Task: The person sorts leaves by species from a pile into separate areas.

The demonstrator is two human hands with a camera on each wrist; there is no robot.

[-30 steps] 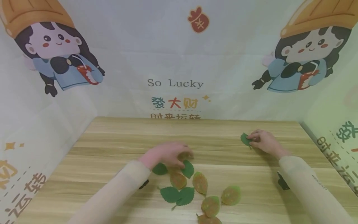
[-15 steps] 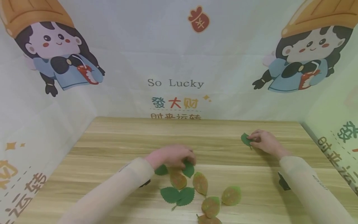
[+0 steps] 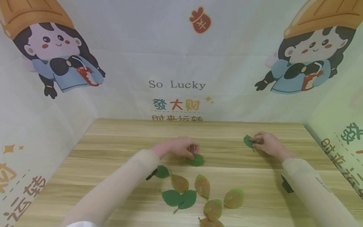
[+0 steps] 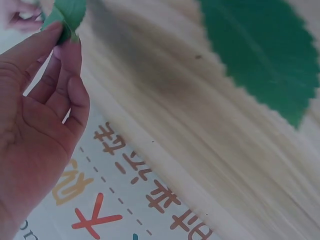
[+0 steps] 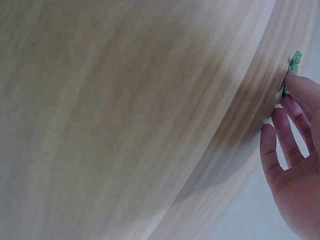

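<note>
Between thumb and finger, my left hand (image 3: 181, 147) pinches a green artificial leaf (image 3: 197, 160) above the middle of the table; the left wrist view shows this leaf (image 4: 70, 15) at the fingertips. Farther right and back, my right hand (image 3: 269, 145) pinches another green leaf (image 3: 248, 141) by its edge. In the right wrist view that leaf (image 5: 295, 62) sits at the thumb tip, seen edge-on close to the tabletop. A single green leaf (image 3: 162, 171) lies just in front of my left wrist.
Two overlapping green leaves (image 3: 172, 198) lie nearer me on the wooden table (image 3: 127, 132). Several orange-green leaves (image 3: 180, 183) are scattered around and to the right of them, one cut off by the bottom edge. A printed cloth (image 3: 178, 56) stands along the back and sides.
My left hand took hold of a green leaf from the group and raised it back and slightly right, uncovering the orange-green leaf's stem. My right hand has stayed in place with its leaf.
</note>
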